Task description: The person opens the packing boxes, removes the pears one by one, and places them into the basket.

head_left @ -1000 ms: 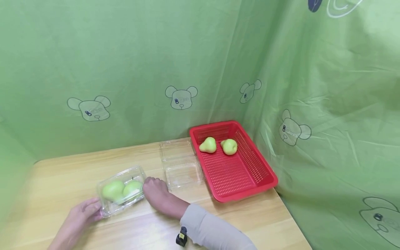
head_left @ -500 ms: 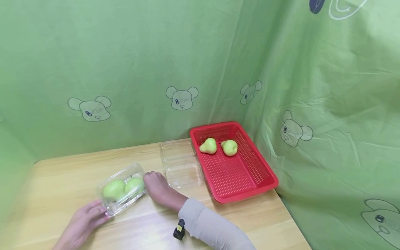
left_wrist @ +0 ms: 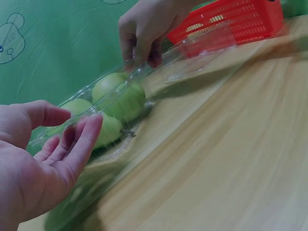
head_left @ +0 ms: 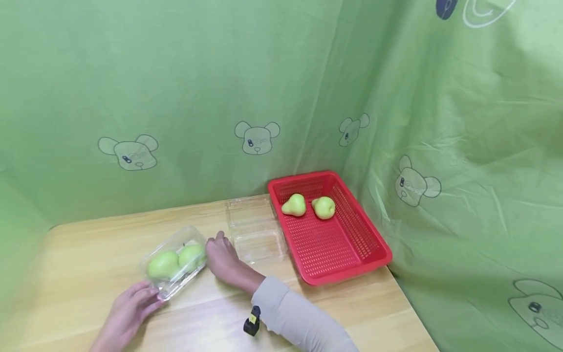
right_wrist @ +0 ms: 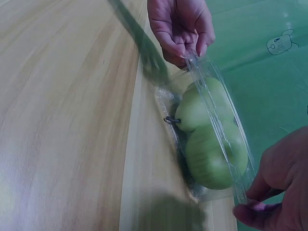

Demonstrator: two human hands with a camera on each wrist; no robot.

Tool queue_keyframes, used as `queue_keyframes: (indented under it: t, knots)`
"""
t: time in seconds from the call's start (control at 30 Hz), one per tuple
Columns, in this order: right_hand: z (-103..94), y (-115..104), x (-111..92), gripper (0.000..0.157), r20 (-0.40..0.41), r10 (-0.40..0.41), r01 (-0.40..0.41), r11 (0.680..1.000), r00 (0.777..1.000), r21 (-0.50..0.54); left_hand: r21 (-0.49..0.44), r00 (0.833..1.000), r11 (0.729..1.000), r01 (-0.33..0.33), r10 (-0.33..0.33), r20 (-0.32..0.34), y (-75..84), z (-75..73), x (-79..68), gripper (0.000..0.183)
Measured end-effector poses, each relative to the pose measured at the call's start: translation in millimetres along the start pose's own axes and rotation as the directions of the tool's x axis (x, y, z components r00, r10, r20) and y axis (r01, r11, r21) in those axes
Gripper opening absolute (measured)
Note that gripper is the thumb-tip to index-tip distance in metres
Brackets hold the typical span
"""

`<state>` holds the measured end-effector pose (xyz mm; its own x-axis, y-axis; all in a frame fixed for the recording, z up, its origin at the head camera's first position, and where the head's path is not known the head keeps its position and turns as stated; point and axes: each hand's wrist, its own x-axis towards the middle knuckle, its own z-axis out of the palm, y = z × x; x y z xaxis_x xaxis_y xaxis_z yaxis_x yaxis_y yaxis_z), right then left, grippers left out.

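A clear plastic clamshell box [head_left: 189, 234] with round green fruits [head_left: 163, 264] inside lies tilted over the left part of the table. At its near left corner my left hand [head_left: 132, 310] holds the rim; in the right wrist view the thumb and fingers of this left hand [right_wrist: 183, 26] pinch the rim's end. My right hand [head_left: 223, 259] pinches the opposite end, its fingers curled down over the edge. Through the plastic a dark stem [right_wrist: 171, 120] shows on one fruit. The lid's rim [right_wrist: 211, 103] runs between both hands, close along the base's edge.
An open clear clamshell [head_left: 257, 244] lies on the wooden table [head_left: 211, 322] right of the hands. Beside it stands a red slotted basket [head_left: 323, 276] with two green pears [head_left: 293, 205]. A green curtain [head_left: 198, 98] closes off the back and sides.
Both hands and the box have shifted slightly up and right, the box turning a little counterclockwise. The left hand has moved most, staying at the box's near left corner.
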<state>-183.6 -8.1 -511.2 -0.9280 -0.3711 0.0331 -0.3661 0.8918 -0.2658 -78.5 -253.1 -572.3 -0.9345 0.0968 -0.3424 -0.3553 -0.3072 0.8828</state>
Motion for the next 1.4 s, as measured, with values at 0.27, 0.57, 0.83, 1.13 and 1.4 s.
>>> queue_keyframes:
  t: [0.27, 0.57, 0.83, 1.13, 1.4]
  knots:
    - [-0.4, -1.8, -3.1, 0.015, 0.0, 0.059, -0.059, 0.995, 0.998, 0.078, -0.051, 0.996, 0.998, 0.036, -0.04, -0.077, -4.2, 12.6, -2.4, 0.014]
    - [-3.8, -1.7, 4.2, 0.03, 0.079, 0.252, -0.259, 0.842, 0.965, 0.474, -0.079, 0.997, 0.997, -0.004, -0.002, -0.074, -9.3, 24.1, -1.5, 0.009]
    - [-3.5, -4.1, -0.6, 0.046, 0.228, 0.374, -0.398, 0.479, 0.899, 0.783, -0.145, 0.996, 0.989, -0.007, -0.005, -0.084, -10.6, 32.2, 0.8, 0.007]
    - [-2.8, -8.5, -3.6, 0.055, 0.336, 0.389, -0.425, 0.17, 0.858, 0.889, -0.164, 0.981, 0.985, 0.052, -0.081, -0.175, -4.0, 47.7, 4.4, 0.018]
    - [-1.2, -12.8, -10.7, 0.047, 0.407, 0.357, -0.459, 0.072, 0.841, 0.885, -0.207, 0.973, 0.978, 0.036, -0.081, -0.216, -4.3, 59.1, 4.6, 0.016]
